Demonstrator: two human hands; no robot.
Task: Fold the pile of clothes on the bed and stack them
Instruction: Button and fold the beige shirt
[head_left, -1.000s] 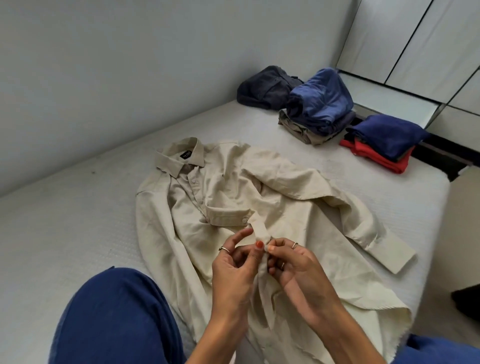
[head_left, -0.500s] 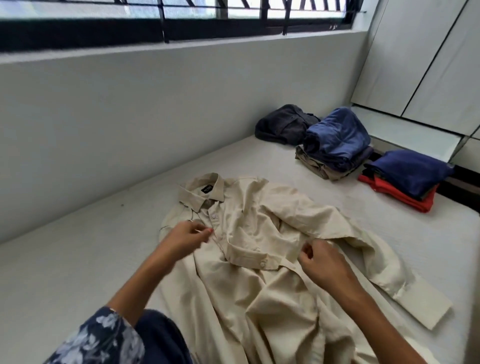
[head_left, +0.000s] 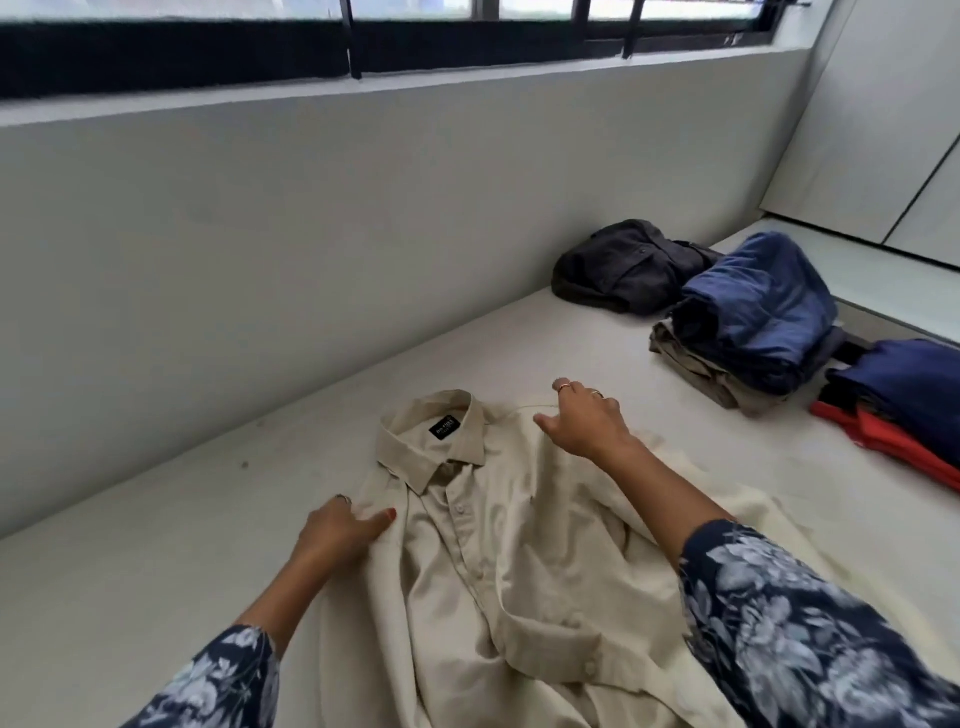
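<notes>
So the beige shirt (head_left: 498, 566) is spread front-up on the bed (head_left: 130, 587), collar (head_left: 431, 436) pointing toward the wall, a small black label showing inside the neck. The button placket runs down the middle and the lower part is still pretty rumpled, with folds bunched toward the near edge.

The left hand (head_left: 337, 530) is on the shirt's shoulder at the left of the collar, thumb on top of the cloth and fingers tucked at the edge, so it looks like it's pinching the fabric there. There's a ring on one finger and red polish on the thumbnail. The right hand (head_left: 584, 421) is at the other shoulder, just right of the collar, fingers loosely spread and relaxed, a couple of rings on them; I can't tell if it actually touches the cloth or just hangs above it. Both arms wear dark floral sleeves.

Further back on the bed, well apart from the shirt, there's a dark grey garment (head_left: 623, 267) crumpled near the wall. Beside it a folded stack with a blue piece (head_left: 758, 306) on top of a tan one (head_left: 696, 364). Right of that, a navy piece (head_left: 914, 389) sitting on something red (head_left: 893, 447).

Grey wall (head_left: 363, 234) runs along the far side, with a dark-framed window (head_left: 363, 47) above it.
</notes>
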